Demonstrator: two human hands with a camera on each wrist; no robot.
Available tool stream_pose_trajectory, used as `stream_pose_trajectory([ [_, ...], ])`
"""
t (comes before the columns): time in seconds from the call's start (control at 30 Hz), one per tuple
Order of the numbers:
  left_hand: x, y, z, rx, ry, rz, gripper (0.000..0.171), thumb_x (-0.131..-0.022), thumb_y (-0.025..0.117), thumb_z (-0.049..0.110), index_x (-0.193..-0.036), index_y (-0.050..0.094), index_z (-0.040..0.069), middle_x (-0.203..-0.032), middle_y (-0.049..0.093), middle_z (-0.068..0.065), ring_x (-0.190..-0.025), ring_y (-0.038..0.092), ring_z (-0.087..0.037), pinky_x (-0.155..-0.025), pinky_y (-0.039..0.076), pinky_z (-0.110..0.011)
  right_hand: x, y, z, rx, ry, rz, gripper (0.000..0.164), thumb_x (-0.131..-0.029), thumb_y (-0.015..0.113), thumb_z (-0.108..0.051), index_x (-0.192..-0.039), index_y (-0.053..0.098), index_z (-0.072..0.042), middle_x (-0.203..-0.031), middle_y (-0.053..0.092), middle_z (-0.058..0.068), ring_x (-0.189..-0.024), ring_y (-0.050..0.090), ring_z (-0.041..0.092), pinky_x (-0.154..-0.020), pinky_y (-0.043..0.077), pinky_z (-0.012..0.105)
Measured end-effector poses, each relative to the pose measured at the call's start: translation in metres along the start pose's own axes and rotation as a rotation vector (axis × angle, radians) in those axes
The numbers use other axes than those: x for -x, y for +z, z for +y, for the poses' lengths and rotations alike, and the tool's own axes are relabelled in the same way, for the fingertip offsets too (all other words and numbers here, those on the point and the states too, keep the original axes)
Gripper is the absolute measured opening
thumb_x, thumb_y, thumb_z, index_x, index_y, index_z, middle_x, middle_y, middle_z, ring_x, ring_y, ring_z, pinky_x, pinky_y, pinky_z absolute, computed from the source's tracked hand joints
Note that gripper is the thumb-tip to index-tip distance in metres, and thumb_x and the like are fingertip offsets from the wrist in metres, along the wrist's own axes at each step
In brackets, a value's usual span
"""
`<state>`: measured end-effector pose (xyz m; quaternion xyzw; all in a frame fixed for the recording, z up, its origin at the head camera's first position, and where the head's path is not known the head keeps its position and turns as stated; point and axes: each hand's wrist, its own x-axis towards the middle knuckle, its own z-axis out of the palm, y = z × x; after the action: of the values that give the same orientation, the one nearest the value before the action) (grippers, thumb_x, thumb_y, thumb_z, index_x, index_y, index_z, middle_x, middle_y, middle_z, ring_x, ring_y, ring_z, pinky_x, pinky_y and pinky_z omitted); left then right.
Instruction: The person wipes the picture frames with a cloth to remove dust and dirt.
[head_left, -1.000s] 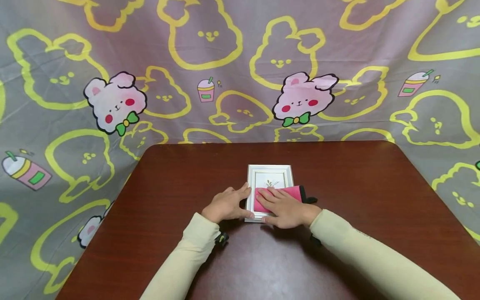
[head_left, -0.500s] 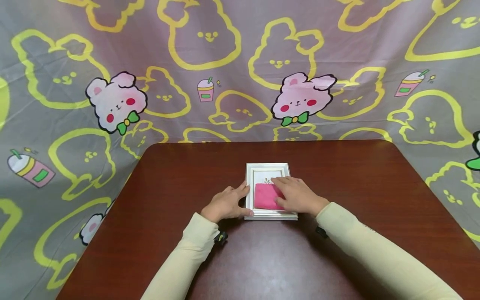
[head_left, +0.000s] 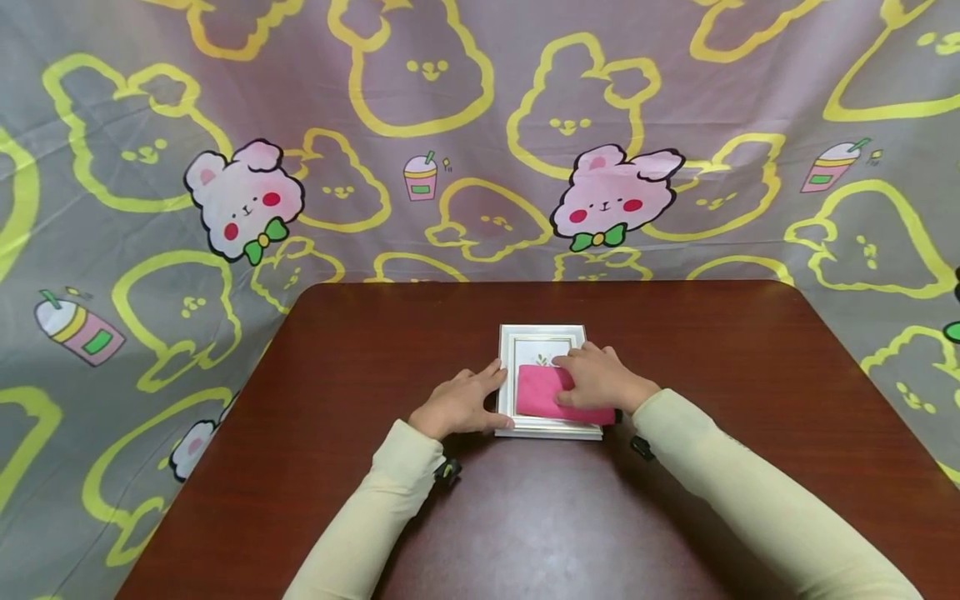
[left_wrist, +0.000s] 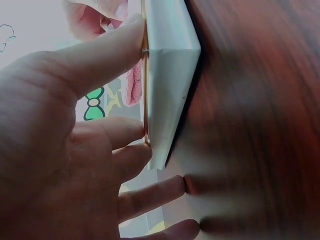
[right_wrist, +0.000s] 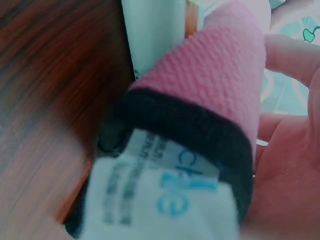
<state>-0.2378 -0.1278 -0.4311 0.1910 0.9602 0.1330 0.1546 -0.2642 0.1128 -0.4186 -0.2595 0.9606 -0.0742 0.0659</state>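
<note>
A white picture frame [head_left: 551, 431] with a thin gold inner line lies face up on the table. Over its lower part is a folded pink cloth [head_left: 538, 392]. My left hand [head_left: 457, 403] rests at the frame's lower left corner, thumb on the near rim, fingertips along the left side. Up close in the left wrist view, the fingers are fairly straight against the white edge [left_wrist: 172, 75]. My right hand [head_left: 603, 380] grips the cloth from above, thumb and fingers drawn together. The right wrist view shows the cloth's black border [right_wrist: 185, 115] and a printed white label [right_wrist: 165, 200].
The dark red-brown table [head_left: 375, 350] stretches around the frame on all sides. Behind it hangs a grey curtain [head_left: 480, 100] with yellow outlines and pink rabbit faces.
My right hand has gone from lying flat on the cloth to a bent-fingered grip near its right part. The cloth's right end has swung toward me. My left hand stays on the frame.
</note>
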Motion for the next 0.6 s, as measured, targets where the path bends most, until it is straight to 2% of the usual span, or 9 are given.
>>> stream_pose_trajectory([
  [0.43, 0.0019, -0.0028, -0.0003, -0.047, 0.043, 0.022, 0.085, -0.086, 0.069, 0.054, -0.156, 0.034, 0.021, -0.166, 0.025, 0.003, -0.143, 0.041, -0.031, -0.105, 0.046, -0.05, 0.0007, 0.0003, 0.005, -0.054, -0.007, 0.019, 0.058, -0.08, 0.075, -0.036, -0.128, 0.064, -0.006, -0.125, 0.065, 0.019, -0.117, 0.057, 0.037, -0.087, 0.043, 0.054],
  [0.6, 0.0022, -0.0033, -0.0027, -0.015, 0.083, 0.076, 0.08, -0.088, 0.068, 0.05, -0.154, 0.038, 0.016, -0.165, 0.029, -0.002, -0.141, 0.045, -0.035, -0.107, 0.045, -0.051, -0.0014, 0.0007, 0.0082, -0.108, -0.027, 0.034, 0.049, -0.079, 0.078, -0.032, -0.119, 0.067, -0.005, -0.11, 0.067, 0.012, -0.096, 0.062, 0.026, -0.083, 0.048, 0.046],
])
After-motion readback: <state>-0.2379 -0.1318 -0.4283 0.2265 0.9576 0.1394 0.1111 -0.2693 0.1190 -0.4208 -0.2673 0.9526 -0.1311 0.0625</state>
